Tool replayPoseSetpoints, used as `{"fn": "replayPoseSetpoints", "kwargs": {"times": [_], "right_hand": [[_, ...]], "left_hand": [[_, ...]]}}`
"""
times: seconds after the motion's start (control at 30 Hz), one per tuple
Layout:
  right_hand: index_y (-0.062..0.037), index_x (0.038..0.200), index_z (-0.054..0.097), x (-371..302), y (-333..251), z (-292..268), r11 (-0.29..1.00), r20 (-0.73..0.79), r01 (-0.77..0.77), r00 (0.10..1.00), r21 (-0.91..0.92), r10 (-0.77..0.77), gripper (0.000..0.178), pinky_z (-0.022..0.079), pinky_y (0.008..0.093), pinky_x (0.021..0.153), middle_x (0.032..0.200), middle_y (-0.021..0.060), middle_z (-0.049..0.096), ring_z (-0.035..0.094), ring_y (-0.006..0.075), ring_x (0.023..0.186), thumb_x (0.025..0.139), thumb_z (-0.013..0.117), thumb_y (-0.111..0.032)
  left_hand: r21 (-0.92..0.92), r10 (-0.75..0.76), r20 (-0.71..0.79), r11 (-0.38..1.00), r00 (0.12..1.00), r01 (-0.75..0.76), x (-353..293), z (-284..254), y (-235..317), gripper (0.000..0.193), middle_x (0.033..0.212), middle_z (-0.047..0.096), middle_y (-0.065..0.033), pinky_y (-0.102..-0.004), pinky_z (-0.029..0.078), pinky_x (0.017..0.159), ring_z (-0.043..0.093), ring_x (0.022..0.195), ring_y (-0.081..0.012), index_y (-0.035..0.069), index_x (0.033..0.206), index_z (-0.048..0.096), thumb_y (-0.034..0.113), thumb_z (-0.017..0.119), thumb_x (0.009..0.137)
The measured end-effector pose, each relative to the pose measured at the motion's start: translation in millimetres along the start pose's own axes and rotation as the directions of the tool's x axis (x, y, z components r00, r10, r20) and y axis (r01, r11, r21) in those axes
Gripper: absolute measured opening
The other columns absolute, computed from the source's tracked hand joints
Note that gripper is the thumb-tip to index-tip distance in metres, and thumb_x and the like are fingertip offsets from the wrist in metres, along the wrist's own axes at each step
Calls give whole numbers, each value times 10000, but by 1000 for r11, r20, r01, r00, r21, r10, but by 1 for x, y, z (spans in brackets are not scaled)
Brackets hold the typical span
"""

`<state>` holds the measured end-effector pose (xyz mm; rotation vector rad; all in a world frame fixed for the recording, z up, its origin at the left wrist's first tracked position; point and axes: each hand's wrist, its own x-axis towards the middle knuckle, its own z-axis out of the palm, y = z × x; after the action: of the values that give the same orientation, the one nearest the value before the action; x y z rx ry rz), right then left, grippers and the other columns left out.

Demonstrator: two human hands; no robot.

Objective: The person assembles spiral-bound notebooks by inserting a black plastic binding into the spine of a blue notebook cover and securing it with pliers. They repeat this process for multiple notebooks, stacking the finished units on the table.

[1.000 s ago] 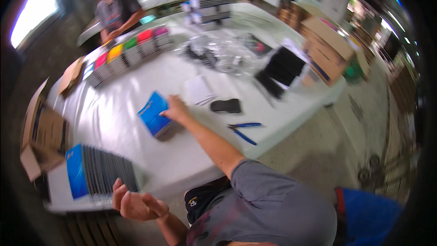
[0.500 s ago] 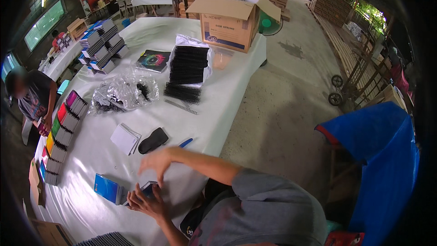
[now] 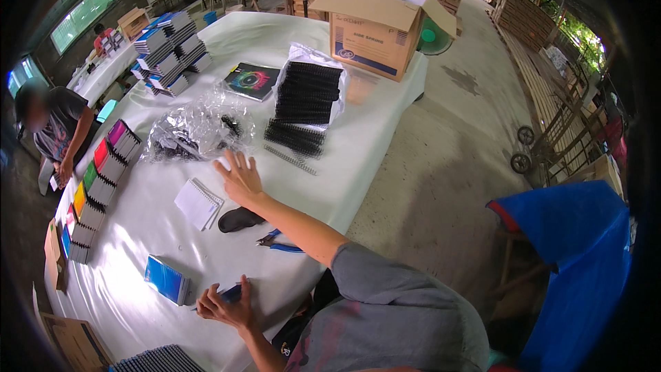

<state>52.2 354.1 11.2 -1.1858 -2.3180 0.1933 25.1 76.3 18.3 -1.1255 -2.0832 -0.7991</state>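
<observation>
My left hand (image 3: 226, 306) rests over a small dark-covered notebook (image 3: 232, 294), gripping it with fingers and thumb spread around it; the palm hides part of it. A small stack of blue spiral notebooks (image 3: 165, 280) lies just beyond. My right hand (image 3: 240, 179) hovers over the table, fingers apart and holding nothing. It is nearest a white-page spiral notebook (image 3: 198, 204) and a clear plastic bag (image 3: 200, 129) with black coils inside. Past it lie loose binding coils (image 3: 290, 159) and black coil bundles (image 3: 307, 93). Beneath my right forearm are a black oblong object (image 3: 238, 220) and blue-handled pliers (image 3: 278, 242).
A row of colour-covered notebooks (image 3: 98, 186) lines the left table edge, near a seated person (image 3: 58, 127). Stacked notebooks (image 3: 171, 52), a dark notebook with a colourful eye (image 3: 252, 80) and an open carton (image 3: 372, 38) stand farther back. A hand truck (image 3: 551, 134) is at right.
My right hand has moved away from beside my left hand, out over the table toward the coils, uncovering the pliers. My left hand stays on the dark notebook. The view has shifted slightly.
</observation>
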Motion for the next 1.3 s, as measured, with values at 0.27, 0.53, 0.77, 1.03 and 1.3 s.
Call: {"fn": "replayPoseSetpoints", "kwargs": {"times": [0.27, 0.53, 0.77, 1.03, 1.3], "right_hand": [[-126, 1078, 592, -2, 75, -42, 1000, 134, -17, 991, 26, 14, 415, 361, 543, 894, 1214, 129, 458, 424, 293, 1166, 717, 681, -311], [-108, 1137, 524, 6, 135, -66, 961, -64, -148, 988, -235, 137, 395, 393, 570, 849, 1204, 107, 478, 456, 275, 1129, 775, 625, -230], [-63, 904, 640, 30, 132, -72, 880, -27, 16, 999, -474, -32, 148, 470, 435, 740, 857, 85, 656, 640, 252, 820, 799, 558, -127], [-51, 930, 621, 27, 124, -90, 951, -16, 113, 992, -289, -123, 149, 489, 415, 722, 847, 101, 642, 615, 277, 850, 848, 541, -148], [-208, 1224, 544, 19, 114, -125, 958, -80, 206, 971, -200, -226, 465, 457, 425, 749, 929, 96, 512, 543, 285, 914, 791, 516, -40]], "left_hand": [[16, 26, -13, 1000, 1000, -26, 1, -1, -2, 503, 999, 493, -95, -496, 276, 893, 399, 1029, -334, 101, 810, 521, 457, 785, 573], [-46, -9, 39, 999, 999, 11, 5, -3, 0, 496, 992, 496, -80, -480, 260, 917, 408, 1051, -317, 100, 831, 515, 419, 791, 570], [-54, -13, 41, 998, 999, 15, 6, -6, 2, 510, 992, 481, -76, -488, 258, 915, 406, 1053, -311, 100, 849, 522, 425, 794, 566], [-53, -39, 41, 998, 998, 41, 7, -11, 5, 526, 996, 477, -84, -488, 254, 924, 401, 1059, -308, 103, 847, 524, 420, 805, 536], [-76, -33, 21, 996, 999, 35, 10, -13, 5, 443, 911, 491, -61, -500, 248, 909, 426, 1018, -290, 127, 760, 512, 397, 785, 539]]}}
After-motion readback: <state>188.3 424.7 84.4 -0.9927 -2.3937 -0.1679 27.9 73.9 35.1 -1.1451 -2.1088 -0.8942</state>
